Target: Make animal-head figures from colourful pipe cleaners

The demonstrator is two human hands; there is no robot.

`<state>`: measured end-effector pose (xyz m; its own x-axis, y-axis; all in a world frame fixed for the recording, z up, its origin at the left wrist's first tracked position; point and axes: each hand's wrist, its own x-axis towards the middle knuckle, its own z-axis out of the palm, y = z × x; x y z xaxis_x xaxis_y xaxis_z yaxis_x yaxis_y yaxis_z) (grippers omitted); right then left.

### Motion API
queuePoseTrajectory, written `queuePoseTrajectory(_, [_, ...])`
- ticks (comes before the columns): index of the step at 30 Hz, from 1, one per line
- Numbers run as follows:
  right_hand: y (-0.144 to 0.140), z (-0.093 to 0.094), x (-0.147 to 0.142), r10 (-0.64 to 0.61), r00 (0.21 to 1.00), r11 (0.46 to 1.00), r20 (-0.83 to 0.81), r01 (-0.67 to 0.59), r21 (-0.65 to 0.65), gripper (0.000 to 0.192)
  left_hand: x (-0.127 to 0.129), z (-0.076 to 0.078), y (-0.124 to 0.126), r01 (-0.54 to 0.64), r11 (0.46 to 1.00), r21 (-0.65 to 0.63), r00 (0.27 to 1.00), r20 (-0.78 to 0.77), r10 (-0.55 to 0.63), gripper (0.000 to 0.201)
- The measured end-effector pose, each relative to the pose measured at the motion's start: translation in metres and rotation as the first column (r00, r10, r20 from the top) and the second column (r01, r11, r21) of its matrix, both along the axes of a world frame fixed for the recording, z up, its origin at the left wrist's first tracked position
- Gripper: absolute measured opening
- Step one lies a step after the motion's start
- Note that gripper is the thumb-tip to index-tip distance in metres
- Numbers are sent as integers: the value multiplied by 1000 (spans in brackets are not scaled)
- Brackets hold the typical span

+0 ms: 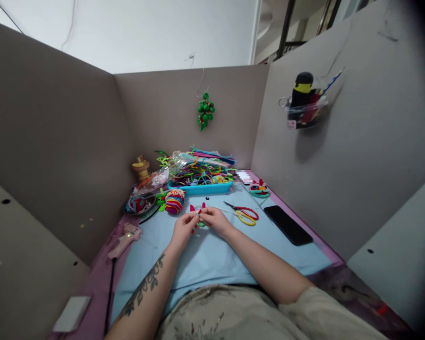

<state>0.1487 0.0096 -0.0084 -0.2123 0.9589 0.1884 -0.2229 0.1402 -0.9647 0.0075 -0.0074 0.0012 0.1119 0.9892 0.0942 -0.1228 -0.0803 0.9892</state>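
Observation:
My left hand (185,227) and my right hand (215,220) meet over the middle of the blue cloth (194,255). Between their pinched fingertips is a small fuzzy craft figure (201,224), with pink-red ear-like tips at the top and some green lower down. Fingers cover much of it. Just right of my right hand lie scissors (246,216) with one red and one yellow handle, blades parted. A striped, multicoloured fuzzy piece (174,201) sits beyond my left hand, beside a green fuzzy figure (161,200).
A blue tray (201,189) at the back is heaped with colourful pipe cleaners (198,172). Left are a pink glue gun (125,241) with a black cord and a bowl (149,208). A black phone (288,225) lies right. Grey partitions (230,104) enclose the table; a clear holder (306,115) hangs there.

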Motion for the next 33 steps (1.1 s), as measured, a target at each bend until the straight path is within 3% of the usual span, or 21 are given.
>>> queuePoseTrajectory(9, [1,-2,0,24,998,999,56,-26,26,24,0,4,1,70,976,-207,973,228,-22,24])
queuePoseTrajectory(18, [6,-1,4,84,996,996,21,-84,2,19,-3,6,0,282,891,-356,898,424,-115,12])
queuePoseTrajectory(28, [4,-3,1,138,990,990,-18,-138,0,23,-5,7,0,426,821,-379,855,464,-230,14])
queuePoseTrajectory(30, [3,-2,1,134,991,991,-16,-134,9,20,-3,8,-2,418,832,-365,866,437,-243,16])
queuePoseTrajectory(33, [2,-1,1,115,993,993,-20,-115,8,20,1,7,-4,331,895,-300,908,358,-216,20])
